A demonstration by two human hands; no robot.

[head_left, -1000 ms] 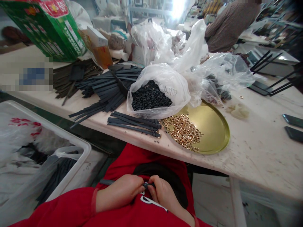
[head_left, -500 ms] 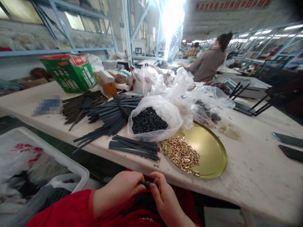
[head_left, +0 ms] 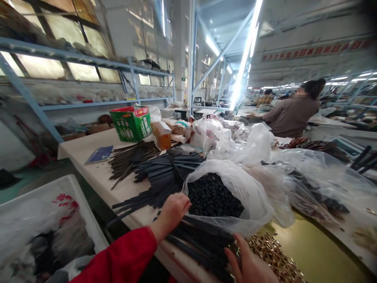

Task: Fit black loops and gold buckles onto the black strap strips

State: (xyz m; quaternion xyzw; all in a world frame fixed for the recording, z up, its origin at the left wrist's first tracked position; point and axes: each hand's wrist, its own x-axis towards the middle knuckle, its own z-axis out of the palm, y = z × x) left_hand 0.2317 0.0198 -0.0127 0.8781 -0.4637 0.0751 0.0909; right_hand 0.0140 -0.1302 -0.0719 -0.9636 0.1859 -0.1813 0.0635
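Observation:
My left hand point(head_left: 173, 212), its fingers closed, is at the near left edge of a clear plastic bag point(head_left: 259, 196) of small black pieces point(head_left: 215, 194); what its fingertips hold is too small to make out. At the bottom, my right hand point(head_left: 247, 259) has thumb and forefinger apart beside the ends of black strips point(head_left: 200, 239), over the near side of a gold tray point(head_left: 312, 239) with small gold buckles point(head_left: 273, 251). I cannot see a held item between those fingers.
More black strips point(head_left: 159, 173) fan out behind my left hand. Farther back are a green box point(head_left: 129, 127), an orange carton point(head_left: 161, 137) and a blue booklet point(head_left: 99, 154). A white bin point(head_left: 88, 212) stands at the left. Another person point(head_left: 291, 114) is beyond the table.
Both hands have parted from the dark piece they held together near the lap. The left moved up to the bag, the right to the strips and tray. The view has shifted closer to the table.

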